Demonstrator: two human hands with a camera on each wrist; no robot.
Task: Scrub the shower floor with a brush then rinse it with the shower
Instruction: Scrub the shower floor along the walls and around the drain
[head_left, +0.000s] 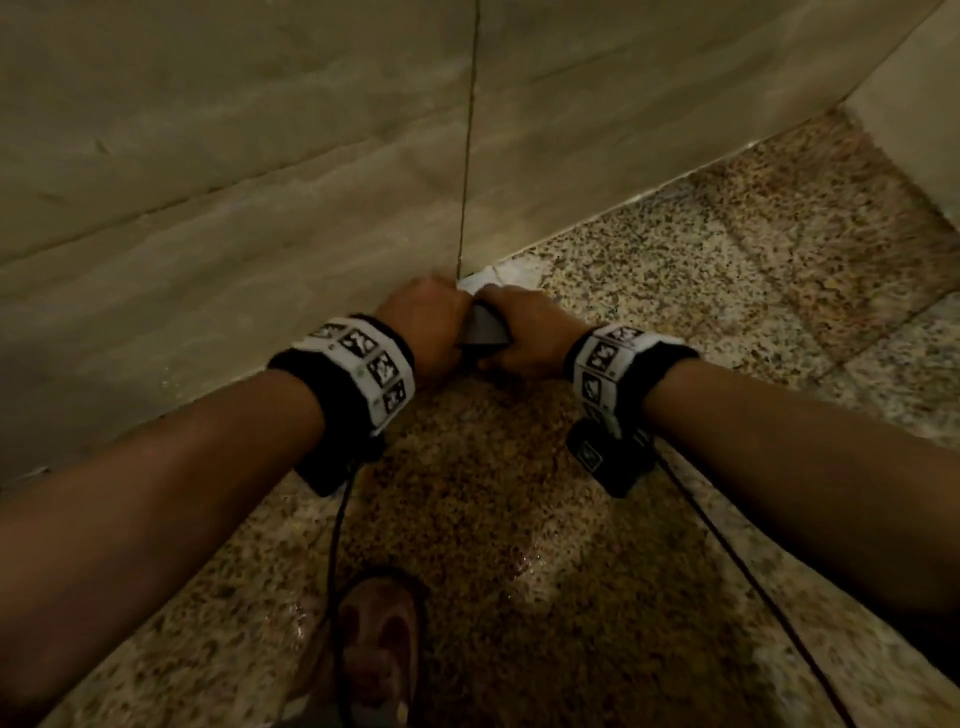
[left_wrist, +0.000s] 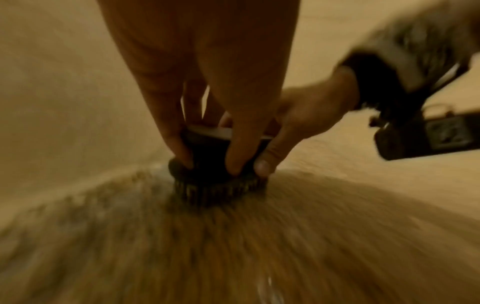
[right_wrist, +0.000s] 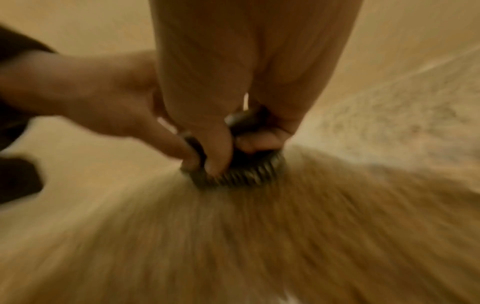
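Both hands (head_left: 470, 325) on dark brush (head_left: 483, 332)

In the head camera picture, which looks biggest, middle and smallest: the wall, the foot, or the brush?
As they look in the head view:
1. Wall, by far the largest.
2. Foot, though it is nearer the camera, which enlarges it.
3. Brush, smallest; the left hand and right hand hide most of it.

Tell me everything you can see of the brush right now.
The brush is small, dark and blocky, with short stiff bristles pointing down onto the speckled floor, close to where it meets the wall. The left hand and right hand both grip its body from above. Blur hides finer detail.
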